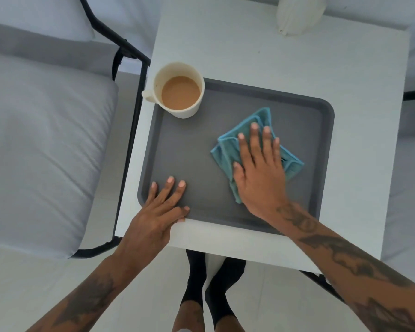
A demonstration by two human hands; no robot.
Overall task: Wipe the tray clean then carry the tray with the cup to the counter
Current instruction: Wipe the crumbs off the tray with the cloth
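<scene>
The right hand hides the cloth's middle — the white object is cut off above.

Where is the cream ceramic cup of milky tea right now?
In the head view, the cream cup stands in the far-left corner of the dark grey plastic tray, apart from both hands and the blue cloth.

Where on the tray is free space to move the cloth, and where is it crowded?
On the tray, bare floor lies between the cup, the left hand and the cloth, also between the cloth and the far rim. The far-left corner by the cup is crowded.
</scene>
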